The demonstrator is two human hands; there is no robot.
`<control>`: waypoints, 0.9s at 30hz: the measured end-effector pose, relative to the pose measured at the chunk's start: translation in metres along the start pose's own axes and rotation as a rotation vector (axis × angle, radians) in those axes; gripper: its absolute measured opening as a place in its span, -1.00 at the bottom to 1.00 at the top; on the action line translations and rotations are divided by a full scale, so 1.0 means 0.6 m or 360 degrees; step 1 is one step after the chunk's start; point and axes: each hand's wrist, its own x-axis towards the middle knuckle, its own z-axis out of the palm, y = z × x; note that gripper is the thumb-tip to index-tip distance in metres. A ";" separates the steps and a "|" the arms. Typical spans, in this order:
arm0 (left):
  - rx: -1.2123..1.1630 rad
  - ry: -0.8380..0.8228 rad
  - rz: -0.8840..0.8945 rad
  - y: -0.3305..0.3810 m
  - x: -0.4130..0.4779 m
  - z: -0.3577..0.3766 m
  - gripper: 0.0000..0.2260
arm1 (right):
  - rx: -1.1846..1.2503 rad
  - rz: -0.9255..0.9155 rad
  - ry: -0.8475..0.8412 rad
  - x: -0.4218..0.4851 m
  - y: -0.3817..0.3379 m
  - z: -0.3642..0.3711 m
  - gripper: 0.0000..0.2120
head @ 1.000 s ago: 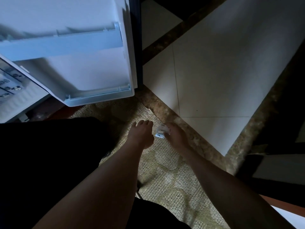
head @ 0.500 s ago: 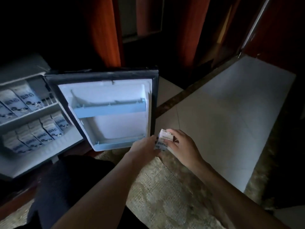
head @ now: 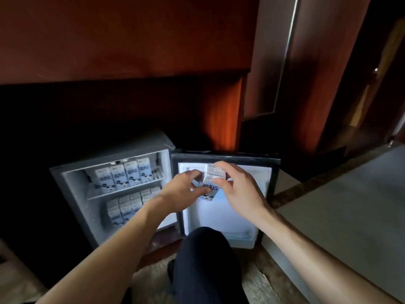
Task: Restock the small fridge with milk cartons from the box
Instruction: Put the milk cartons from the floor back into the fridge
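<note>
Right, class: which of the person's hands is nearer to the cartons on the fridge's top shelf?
Left. The left hand is just right of the top-shelf cartons, gripping the held carton; the right hand grips that carton's far side, before the open door.

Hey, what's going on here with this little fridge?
A person at the open small fridge holds one milk carton in both hands, with the left hand and right hand gripping it in front of the open door. Inside, the upper shelf has a row of cartons standing upright, and there are more cartons below. The held carton is not yet in the fridge.
</note>
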 end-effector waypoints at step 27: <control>0.0679 -0.0099 -0.0680 -0.388 0.024 -0.048 -0.66 | -0.0304 -0.0062 -0.0925 0.214 -0.007 0.408 -0.85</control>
